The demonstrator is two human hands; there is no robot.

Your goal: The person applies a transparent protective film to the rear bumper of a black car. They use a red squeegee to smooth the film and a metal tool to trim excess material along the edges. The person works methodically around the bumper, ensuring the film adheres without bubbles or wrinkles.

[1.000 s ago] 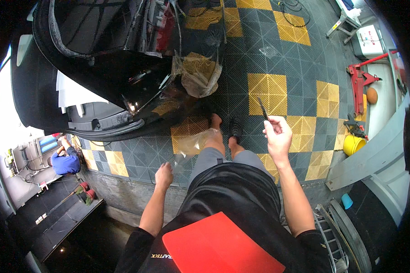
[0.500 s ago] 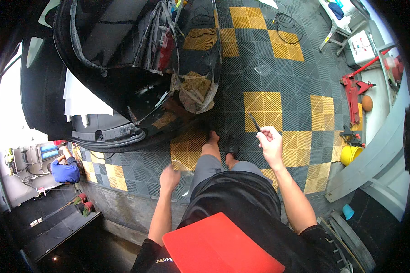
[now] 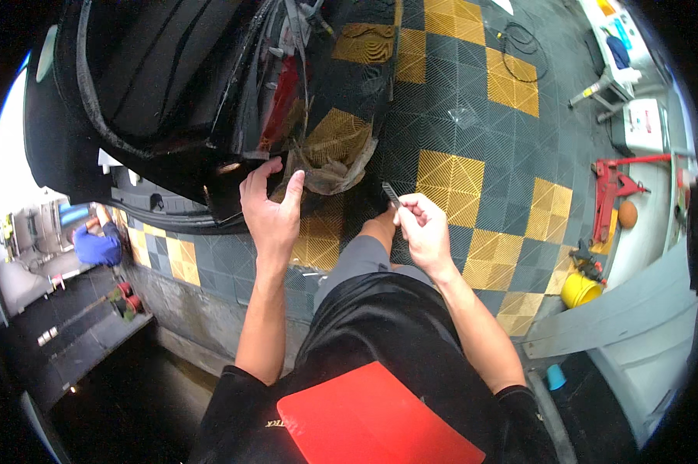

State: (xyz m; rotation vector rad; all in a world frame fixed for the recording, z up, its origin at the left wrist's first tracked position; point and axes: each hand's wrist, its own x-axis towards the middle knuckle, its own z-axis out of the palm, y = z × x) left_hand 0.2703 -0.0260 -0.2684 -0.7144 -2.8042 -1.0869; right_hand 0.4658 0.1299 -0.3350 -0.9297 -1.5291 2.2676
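My left hand [image 3: 272, 203] reaches up to the black car's rear corner [image 3: 175, 116], its fingers apart at the panel below the red tail light [image 3: 279, 104], beside loose transparent film [image 3: 335, 166] hanging off the body. My right hand [image 3: 420, 228] grips a thin dark blade-like tool [image 3: 390, 193], tip pointing up, just right of and below that film. A red flexible rectangle [image 3: 376, 410] lies against the front of my black shirt, at the bottom of the view.
A co-worker in blue [image 3: 100, 243] works at the far left near a dark step [image 3: 78, 356]. Along the right stand a red floor jack [image 3: 612, 193], yellow bucket [image 3: 581, 290], stool [image 3: 612, 89] and white container [image 3: 643, 124]. A coiled hose [image 3: 523, 50] lies on the tiled floor [image 3: 449, 178].
My left hand has risen from beside my leg to the car's corner and spread its fingers. My right hand has moved left with the tool, closer to the hanging film.
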